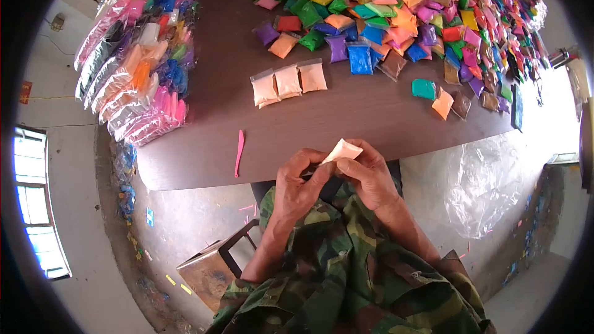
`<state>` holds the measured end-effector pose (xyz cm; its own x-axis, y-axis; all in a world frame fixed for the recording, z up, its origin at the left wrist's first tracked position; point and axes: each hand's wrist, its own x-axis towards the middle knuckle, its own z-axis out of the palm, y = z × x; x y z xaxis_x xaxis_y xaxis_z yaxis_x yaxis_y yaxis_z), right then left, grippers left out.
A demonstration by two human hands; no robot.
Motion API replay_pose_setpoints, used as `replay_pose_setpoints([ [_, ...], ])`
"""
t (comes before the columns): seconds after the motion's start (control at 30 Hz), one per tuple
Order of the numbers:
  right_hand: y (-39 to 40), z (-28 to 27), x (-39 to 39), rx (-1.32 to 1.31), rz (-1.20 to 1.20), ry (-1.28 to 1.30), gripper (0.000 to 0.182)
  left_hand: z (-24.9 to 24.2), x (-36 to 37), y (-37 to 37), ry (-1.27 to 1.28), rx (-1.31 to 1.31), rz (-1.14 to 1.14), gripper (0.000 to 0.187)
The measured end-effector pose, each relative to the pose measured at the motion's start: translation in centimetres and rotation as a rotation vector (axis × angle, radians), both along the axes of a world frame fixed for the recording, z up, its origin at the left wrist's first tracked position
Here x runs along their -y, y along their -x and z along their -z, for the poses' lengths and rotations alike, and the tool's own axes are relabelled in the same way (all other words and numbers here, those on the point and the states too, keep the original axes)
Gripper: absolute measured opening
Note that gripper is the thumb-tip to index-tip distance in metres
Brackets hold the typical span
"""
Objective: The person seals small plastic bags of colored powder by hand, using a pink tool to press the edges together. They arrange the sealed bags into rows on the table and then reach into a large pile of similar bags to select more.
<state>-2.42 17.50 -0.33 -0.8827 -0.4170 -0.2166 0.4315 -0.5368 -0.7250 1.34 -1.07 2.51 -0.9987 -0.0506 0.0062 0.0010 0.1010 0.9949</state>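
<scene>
A small peach-coloured plastic packet (pixel 342 150) is between my two hands, just past the table's front edge. My left hand (pixel 301 180) pinches its lower left end with thumb and fingers. On its other side my right hand (pixel 370 179) grips it, thumb in front and fingers behind. Farther up the table lies a row of peach packets (pixel 288 81), side by side, with at least one more partly under the left one. A pink plastic knife (pixel 239 153) rests to the left of my hands.
A large heap of multicoloured packets (pixel 383 12) covers the table's far right. Stacked clear bags of coloured pieces (pixel 142 68) line the left edge. Several loose packets (pixel 442 104) lie at right. A wooden stool (pixel 207 275) and a clear plastic sheet (pixel 486 185) are on the floor.
</scene>
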Motion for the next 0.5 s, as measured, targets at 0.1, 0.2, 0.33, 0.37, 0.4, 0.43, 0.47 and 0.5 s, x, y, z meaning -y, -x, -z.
replay_pose_setpoints([
  [0.1, 0.4, -2.9, 0.0, -0.148, 0.026, -0.204, 0.04, -0.8, 0.8, 0.0, 0.205, -0.022, 0.015, 0.015],
  [0.2, 1.2, -2.2, -1.3, -0.26, -0.189, -0.415, 0.038, -1.4, 0.9, -0.2, 0.351, -0.11, 0.013, 0.017],
  [0.33, 0.9, -1.5, -0.6, -0.301, -0.07, -0.322, 0.028, -1.3, 0.8, -0.4, 0.296, -0.095, -0.033, 0.016],
  [0.37, 0.8, -1.2, -0.5, -0.307, -0.061, -0.315, 0.027, -1.2, 0.8, -0.5, 0.284, -0.092, -0.042, 0.015],
  [0.4, 0.7, -0.8, -0.3, -0.313, -0.051, -0.306, 0.026, -1.1, 0.9, -0.7, 0.266, -0.07, -0.043, 0.015],
  [0.43, 0.7, -0.6, -0.2, -0.321, -0.041, -0.295, 0.026, -1.1, 1.0, -0.8, 0.25, -0.049, -0.043, 0.015],
  [0.47, 0.9, -0.6, -0.1, -0.339, -0.047, -0.323, 0.025, -1.1, 1.2, -0.9, 0.235, -0.033, -0.043, 0.016],
  [0.5, 1.0, -0.5, -0.2, -0.354, -0.051, -0.353, 0.024, -1.1, 1.4, -1.0, 0.178, 0.035, -0.048, 0.017],
])
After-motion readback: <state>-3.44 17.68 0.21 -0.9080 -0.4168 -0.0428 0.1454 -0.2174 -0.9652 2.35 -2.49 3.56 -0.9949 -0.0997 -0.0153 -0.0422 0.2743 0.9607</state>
